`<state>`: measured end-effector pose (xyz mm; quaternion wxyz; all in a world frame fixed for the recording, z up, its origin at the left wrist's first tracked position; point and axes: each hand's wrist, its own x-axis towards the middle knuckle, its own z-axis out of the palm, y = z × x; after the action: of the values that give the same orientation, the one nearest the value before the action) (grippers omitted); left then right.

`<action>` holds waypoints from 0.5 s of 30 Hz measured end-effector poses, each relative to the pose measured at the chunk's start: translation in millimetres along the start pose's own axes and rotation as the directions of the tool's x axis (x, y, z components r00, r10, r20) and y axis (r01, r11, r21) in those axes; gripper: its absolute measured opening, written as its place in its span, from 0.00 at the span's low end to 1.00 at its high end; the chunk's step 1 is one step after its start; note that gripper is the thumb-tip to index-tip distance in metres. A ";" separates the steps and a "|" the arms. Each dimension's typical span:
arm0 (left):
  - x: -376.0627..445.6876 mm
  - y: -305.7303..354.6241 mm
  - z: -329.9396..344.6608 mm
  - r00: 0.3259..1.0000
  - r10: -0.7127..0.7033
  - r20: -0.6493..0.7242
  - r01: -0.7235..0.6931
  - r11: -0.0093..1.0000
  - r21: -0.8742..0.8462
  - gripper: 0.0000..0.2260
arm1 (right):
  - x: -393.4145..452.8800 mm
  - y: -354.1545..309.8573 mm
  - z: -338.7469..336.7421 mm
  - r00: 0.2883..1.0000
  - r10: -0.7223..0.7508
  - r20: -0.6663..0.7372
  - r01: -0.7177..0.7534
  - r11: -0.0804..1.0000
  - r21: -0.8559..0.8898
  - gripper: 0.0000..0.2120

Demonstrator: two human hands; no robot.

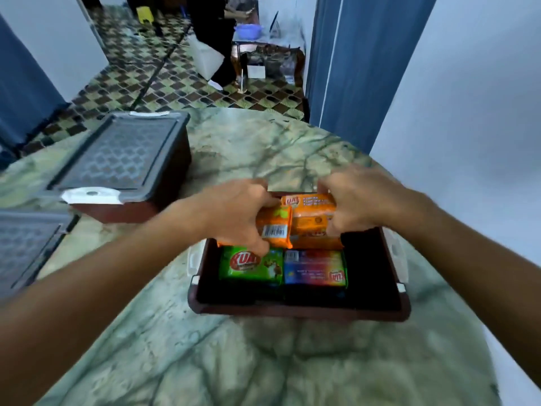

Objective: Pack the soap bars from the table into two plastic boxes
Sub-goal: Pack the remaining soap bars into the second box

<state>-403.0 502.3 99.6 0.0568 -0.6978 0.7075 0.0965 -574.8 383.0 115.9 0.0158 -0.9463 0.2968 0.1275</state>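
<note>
While the open box [298, 310] sits on the marbled table [234, 361], left hand [243, 212] grips one orange soap bar [273, 230] and right hand [354, 203] grips another [310, 218], both over the far row. Green bar [251, 265] and blue bar [314, 271] already lie flat side by side, apparently to fill rows tightly; the second box [128, 168] stands lidded, far left.

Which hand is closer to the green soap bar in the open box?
Left. The left hand holds an orange soap bar, its fingertips reaching down onto the green soap bar. The right hand grips another orange bar farther back and right.
</note>
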 end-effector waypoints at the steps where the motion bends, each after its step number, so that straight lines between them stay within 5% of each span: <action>1: -5.8 7.1 12.2 1.000 -0.010 0.025 0.009 1.000 0.011 0.33 | -8.6 -6.9 14.0 1.000 -0.013 0.016 0.013 1.000 -0.002 0.28; 10: -27.2 15.5 77.6 0.995 -0.094 -0.012 0.094 0.996 -0.001 0.19 | -41.2 -31.5 93.9 0.997 0.063 -0.055 -0.054 0.989 0.139 0.28; 15: -30.1 11.0 84.0 0.996 -0.046 -0.072 0.049 0.998 0.036 0.20 | -38.0 -43.0 93.7 0.996 -0.045 -0.082 0.052 0.996 0.078 0.25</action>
<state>-417.9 549.9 24.8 0.0469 -0.7162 0.6940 0.0568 -602.2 449.5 32.8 0.0449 -0.9562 0.2789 0.0770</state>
